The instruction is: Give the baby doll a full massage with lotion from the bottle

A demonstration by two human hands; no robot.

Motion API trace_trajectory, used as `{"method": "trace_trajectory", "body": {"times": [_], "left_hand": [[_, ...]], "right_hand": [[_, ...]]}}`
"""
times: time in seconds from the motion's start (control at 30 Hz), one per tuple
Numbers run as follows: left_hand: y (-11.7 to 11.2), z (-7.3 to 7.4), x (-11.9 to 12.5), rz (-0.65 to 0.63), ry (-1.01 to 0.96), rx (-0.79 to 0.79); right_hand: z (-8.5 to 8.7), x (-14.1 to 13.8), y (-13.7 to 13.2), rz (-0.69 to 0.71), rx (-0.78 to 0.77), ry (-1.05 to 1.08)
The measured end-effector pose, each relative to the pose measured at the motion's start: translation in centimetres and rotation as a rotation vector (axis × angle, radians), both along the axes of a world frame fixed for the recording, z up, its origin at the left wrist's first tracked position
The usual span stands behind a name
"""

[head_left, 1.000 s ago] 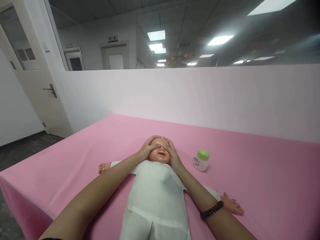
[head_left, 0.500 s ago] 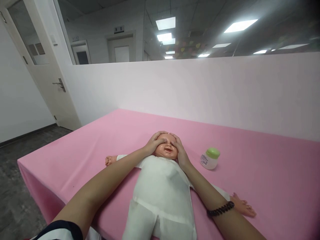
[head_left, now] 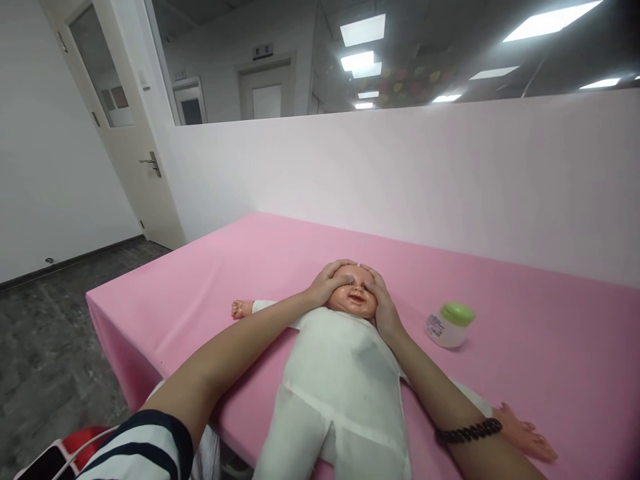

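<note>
On its back on the pink-covered table (head_left: 200, 273) lies a baby doll (head_left: 347, 363) in white clothes, its arms stretched out sideways. My left hand (head_left: 325, 283) curves around the left side of the doll's head, the thumb lying near one eye. Along the other side of the head, my right hand (head_left: 384, 303) is wrapped the same way, its thumb by the other eye. The doll's nose and open mouth show between both hands. To the right of my right hand stands a clear jar with a green lid (head_left: 451, 325).
A white half wall (head_left: 350, 167) with a glass pane above borders the table's far side. Beyond the left table edge are grey floor (head_left: 45, 347) and a closed door (head_left: 135, 133). A red object with a cable (head_left: 85, 437) sits at the lower left.
The view has turned a little left, so the scene sits further right. Both hands keep nearly the same place on the doll's head.
</note>
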State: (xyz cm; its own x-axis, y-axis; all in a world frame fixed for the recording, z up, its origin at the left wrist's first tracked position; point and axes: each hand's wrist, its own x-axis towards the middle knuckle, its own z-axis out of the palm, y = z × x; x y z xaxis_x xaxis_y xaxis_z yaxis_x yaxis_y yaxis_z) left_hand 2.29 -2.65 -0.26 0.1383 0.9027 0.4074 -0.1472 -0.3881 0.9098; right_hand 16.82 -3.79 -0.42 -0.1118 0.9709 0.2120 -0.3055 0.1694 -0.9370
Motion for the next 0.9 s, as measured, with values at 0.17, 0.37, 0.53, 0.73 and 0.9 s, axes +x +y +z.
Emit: {"method": "trace_trajectory", "body": {"times": [0.17,0.37,0.53,0.73,0.9], "left_hand": [[-0.16,0.14,-0.07,-0.002,0.000,0.004],[0.08,-0.15,0.00,-0.009,-0.019,-0.009],[-0.01,-0.18,-0.02,-0.001,-0.010,-0.020],[0.09,-0.23,-0.04,-0.012,-0.009,-0.005],[0.26,-0.28,-0.20,0.001,0.017,0.004]], "right_hand": [[-0.21,-0.02,0.16,0.026,-0.006,0.026],[-0.64,-0.16,0.43,0.023,-0.010,0.047],[-0.60,-0.08,0.41,0.022,-0.022,0.036],[-0.64,-0.04,0.49,0.020,-0.009,0.028],[-0.46,-0.10,0.28,0.028,0.009,0.027]]}}
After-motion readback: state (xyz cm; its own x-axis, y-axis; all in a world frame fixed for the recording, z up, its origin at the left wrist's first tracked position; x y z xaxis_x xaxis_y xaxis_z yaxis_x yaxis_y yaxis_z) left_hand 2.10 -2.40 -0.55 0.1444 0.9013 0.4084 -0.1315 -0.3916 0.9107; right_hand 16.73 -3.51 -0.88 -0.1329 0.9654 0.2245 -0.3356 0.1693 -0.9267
